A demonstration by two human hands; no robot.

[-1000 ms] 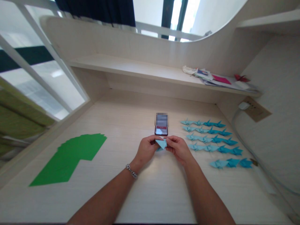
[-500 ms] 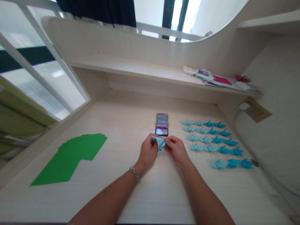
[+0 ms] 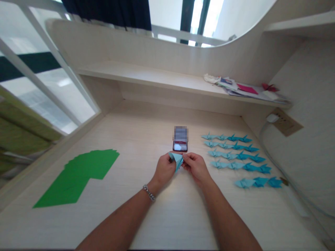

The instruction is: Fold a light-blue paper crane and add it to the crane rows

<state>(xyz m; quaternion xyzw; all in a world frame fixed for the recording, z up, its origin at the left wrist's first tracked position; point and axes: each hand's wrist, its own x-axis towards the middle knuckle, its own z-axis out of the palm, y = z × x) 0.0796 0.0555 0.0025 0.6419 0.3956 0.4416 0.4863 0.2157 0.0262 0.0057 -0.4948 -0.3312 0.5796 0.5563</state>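
Wooden desk [image 3: 167, 219], light-blue origami paper [image 3: 177, 160], creases unclear, pinched between left hand [image 3: 164, 170] and right hand [image 3: 195, 169]

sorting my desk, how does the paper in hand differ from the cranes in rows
The folded pale blue paper is held between the left hand and right hand; the origami cranes lie on the desk. It is a plain point; they have wings. Both are folded blue paper.

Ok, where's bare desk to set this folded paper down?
Bare desk lies between the green paper and the left hand, and below it and the right hand, which hold the folded paper. Crowded: rightward, rows of blue origami cranes; beyond the hands, the phone.
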